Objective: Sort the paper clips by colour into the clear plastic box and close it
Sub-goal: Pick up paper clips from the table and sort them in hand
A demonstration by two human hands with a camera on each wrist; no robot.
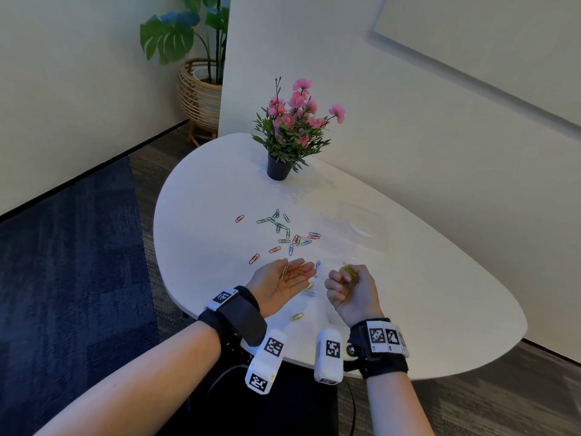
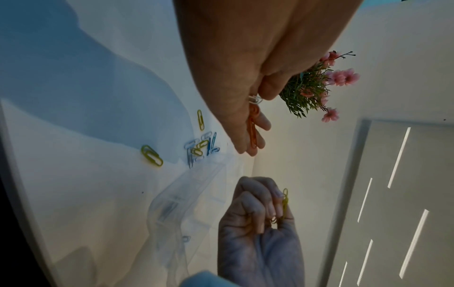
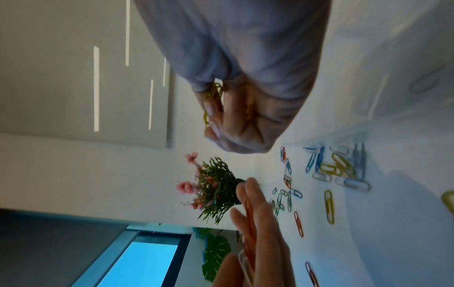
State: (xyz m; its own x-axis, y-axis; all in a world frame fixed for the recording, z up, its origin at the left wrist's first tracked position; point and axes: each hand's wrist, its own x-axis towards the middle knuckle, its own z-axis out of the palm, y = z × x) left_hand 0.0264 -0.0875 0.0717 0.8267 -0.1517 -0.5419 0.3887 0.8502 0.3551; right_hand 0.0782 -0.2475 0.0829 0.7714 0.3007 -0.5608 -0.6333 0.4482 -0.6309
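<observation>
I see the white tabletop (image 1: 424, 294) curving away in front of me, its far side against a pale wall. Toward the back of it stands a potted plant (image 1: 290, 133) with pink flowers in a small dark pot. To the right of centre lies the clear plastic box (image 1: 355, 225), so transparent on the white surface that I can barely pick out its outline from the head view; from the left wrist view its ribbed compartments show, and I cannot tell whether any clips lie inside. My left hand (image 1: 278, 286) is held palm up just above the near edge, fingers relaxed and nearly straight, with a few orange clips (image 1: 290, 272) and a white clip (image 2: 255, 100) lying loose across the palm and fingers. My right hand (image 1: 350, 292) sits beside it, apart from it, its fingers curled in and pinching a bunch of yellow clips (image 1: 349, 270) that stick up past the fingertips. Scattered paper clips (image 1: 283, 229) in green, blue, orange and white lie on the tabletop between the hands and the plant, more cluster under and between the hands, and a single yellow clip (image 1: 296, 317) lies nearest to me.
</observation>
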